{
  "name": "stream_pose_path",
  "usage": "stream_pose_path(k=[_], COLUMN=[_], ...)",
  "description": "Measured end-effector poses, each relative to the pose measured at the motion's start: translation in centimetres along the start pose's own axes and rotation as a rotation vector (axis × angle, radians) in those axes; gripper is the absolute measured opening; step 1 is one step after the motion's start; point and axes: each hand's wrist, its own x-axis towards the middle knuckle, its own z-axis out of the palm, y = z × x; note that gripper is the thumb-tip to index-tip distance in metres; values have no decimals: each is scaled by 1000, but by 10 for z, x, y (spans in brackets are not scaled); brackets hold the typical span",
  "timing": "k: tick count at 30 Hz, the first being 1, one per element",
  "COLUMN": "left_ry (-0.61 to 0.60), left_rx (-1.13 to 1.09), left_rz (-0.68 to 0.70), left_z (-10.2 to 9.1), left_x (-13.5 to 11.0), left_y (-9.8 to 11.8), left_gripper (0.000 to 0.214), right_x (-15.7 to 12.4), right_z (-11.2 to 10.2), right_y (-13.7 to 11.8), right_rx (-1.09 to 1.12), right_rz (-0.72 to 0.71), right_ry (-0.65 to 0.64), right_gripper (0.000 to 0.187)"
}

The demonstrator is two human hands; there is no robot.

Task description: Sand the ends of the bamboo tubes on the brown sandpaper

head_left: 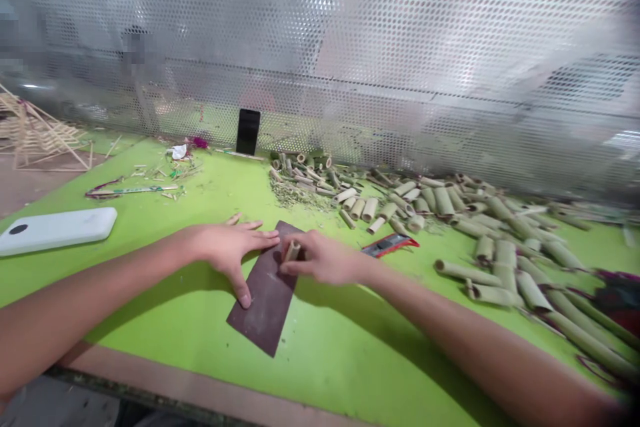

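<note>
A brown sheet of sandpaper (265,303) lies slantwise on the green tabletop, with pale dust on its face. My left hand (230,247) rests along its left edge, fingers spread and thumb pressing down on the sheet. Between the thumb and fingers of my right hand (325,257) is a short bamboo tube (293,251), held against or just over the upper part of the sandpaper; I cannot tell if it touches. A red and grey utility knife (390,245) lies to the right of my right hand.
Cut bamboo pieces (370,209) are heaped at the back and right. A dark phone (248,132) leans on the perforated metal screen (320,47). A white power bank-like block (63,230) lies at left, near scraps and a stick frame (45,133).
</note>
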Motion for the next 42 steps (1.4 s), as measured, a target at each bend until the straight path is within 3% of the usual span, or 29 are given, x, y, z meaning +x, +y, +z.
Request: stream_pose_path(k=[3, 7, 10, 12, 15, 19, 22, 24, 27, 29, 31, 35, 42], left_ry=[-3, 11, 18, 18, 22, 37, 59, 146, 491, 735, 887, 1019, 1063], left_rx=[1, -10, -9, -12, -19, -39, -62, -66, -37, 13, 92, 329, 674], left_rz=[-10, -11, 2, 5, -2, 5, 46, 55, 89, 169, 267, 400, 510], left_z=[-1, -1, -1, 0, 0, 3, 5, 6, 6, 8, 10, 18, 20], left_x=[0, 1, 1, 1, 0, -3, -4, -3, -1, 0, 1, 7, 8], left_y=[1, 2, 2, 2, 2, -3, -7, -9, -9, -7, -4, 3, 9], left_gripper=[132, 131, 131, 131, 131, 132, 127, 113, 80, 69, 65, 54, 39], right_x=[0, -1, -2, -3, -4, -2, 1, 1, 1, 1, 0, -1, 0], right_z=[-4, -7, -4, 0, 4, -2, -5, -4, 0, 3, 6, 10, 22], right_y=[1, 1, -2, -6, -8, 2, 10, 12, 12, 10, 6, -1, -4], right_rx=[-101, -13, -82, -46, 142, 637, 955, 1038, 1083, 1086, 1069, 984, 873], right_rz=[134, 30, 138, 73, -42, 113, 128, 123, 128, 127, 122, 87, -28], right_ry=[131, -28, 102, 98, -52, 26, 55, 34, 0, -17, -32, -56, 52], right_gripper=[15, 13, 12, 11, 18, 40, 53, 55, 55, 54, 53, 52, 52])
